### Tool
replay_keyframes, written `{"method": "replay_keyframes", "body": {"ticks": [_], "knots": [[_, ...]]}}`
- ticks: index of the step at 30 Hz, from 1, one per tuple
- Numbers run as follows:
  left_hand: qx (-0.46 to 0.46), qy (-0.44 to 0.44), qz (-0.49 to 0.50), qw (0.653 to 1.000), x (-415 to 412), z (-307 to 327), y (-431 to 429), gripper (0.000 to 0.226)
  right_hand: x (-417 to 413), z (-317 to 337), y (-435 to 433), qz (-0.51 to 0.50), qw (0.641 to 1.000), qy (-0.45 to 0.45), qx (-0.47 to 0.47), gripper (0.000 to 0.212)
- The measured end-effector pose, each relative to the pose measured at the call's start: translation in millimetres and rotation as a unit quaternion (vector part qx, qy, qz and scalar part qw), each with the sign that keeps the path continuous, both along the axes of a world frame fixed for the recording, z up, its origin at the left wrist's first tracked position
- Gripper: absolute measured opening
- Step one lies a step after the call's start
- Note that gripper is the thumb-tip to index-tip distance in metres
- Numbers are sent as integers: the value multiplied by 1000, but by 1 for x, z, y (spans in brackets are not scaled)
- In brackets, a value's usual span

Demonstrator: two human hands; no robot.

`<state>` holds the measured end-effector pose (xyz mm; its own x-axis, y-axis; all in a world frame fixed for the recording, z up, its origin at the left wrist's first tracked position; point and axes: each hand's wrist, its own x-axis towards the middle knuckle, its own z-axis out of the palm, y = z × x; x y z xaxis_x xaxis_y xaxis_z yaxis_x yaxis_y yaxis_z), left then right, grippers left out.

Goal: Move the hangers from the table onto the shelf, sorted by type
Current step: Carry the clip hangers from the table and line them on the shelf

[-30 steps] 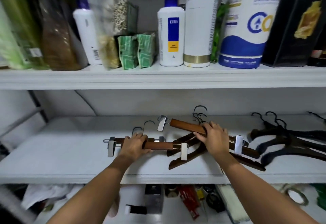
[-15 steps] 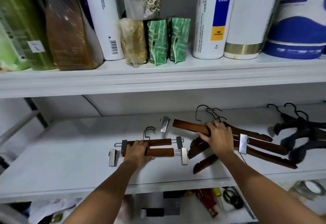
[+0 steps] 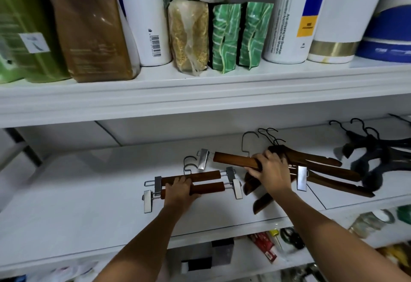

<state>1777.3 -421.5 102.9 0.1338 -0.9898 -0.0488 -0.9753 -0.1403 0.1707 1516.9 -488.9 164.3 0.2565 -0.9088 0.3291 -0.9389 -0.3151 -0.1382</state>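
Two wooden clip hangers (image 3: pixel 206 187) with metal clips lie side by side on the white middle shelf (image 3: pixel 89 204). My left hand (image 3: pixel 179 194) rests on them, fingers curled over the bars. My right hand (image 3: pixel 272 174) grips a third wooden clip hanger (image 3: pixel 233 160), held just above a pile of dark brown wooden coat hangers (image 3: pixel 329 171). Further right on the same shelf lies a heap of black hangers (image 3: pixel 378 155).
The upper shelf (image 3: pixel 200 95) overhangs close above, packed with bottles, green pouches (image 3: pixel 240 37) and bags. Below the middle shelf sit boxes, tape rolls (image 3: pixel 373 221) and small items. The left half of the middle shelf is bare white surface.
The camera has moved closer and leftward. My left hand has laid the two clip hangers flat together; my right hand keeps its hold on the third clip hanger over the brown pile.
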Motion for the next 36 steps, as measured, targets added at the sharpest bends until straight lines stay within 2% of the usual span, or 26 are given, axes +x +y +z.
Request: {"method": "replay_keyframes", "body": {"ticks": [5, 9, 13, 15, 18, 22, 24, 28, 30, 31, 33, 35, 36], "knots": [[-51, -4, -16, 999, 8, 3, 3, 53, -1, -4, 4, 30, 1000, 1, 8, 39], [-96, 5, -20, 995, 34, 19, 10, 42, 5, -4, 7, 74, 997, 0, 17, 39], [-152, 20, 9, 988, 66, 36, 21, 34, 31, -9, 26, 137, 990, 6, 20, 56], [-167, 20, 23, 985, 75, 43, 22, 35, 50, -15, 40, 168, 985, 19, 43, 53], [-165, 25, 27, 986, 78, 51, 23, 37, 78, -30, 56, 195, 977, 29, 84, 49], [-126, 52, -5, 991, 64, 43, 28, 38, 104, -48, 67, 213, 972, 37, 91, 58], [-87, 54, -12, 995, 56, 33, 31, 42, 112, -52, 68, 217, 971, 29, 93, 68], [-23, 44, -12, 999, 46, 4, 40, 51, 118, -65, 66, 181, 971, 48, 151, 50], [7, 25, -14, 1000, 43, -9, 43, 61, 120, -68, 68, 171, 975, 38, 135, 48], [10, 14, -17, 1000, 43, -13, 43, 73, 121, -72, 67, 160, 979, 32, 122, 49], [6, -3, -17, 1000, 43, -19, 39, 100, 122, -76, 64, 130, 982, 36, 134, 62], [-1, -17, -16, 1000, 41, -22, 37, 97, 123, -83, 60, 90, 981, 25, 170, 74], [-6, -12, -14, 1000, 40, -22, 36, 104, 122, -84, 58, 85, 979, 21, 184, 75]]}}
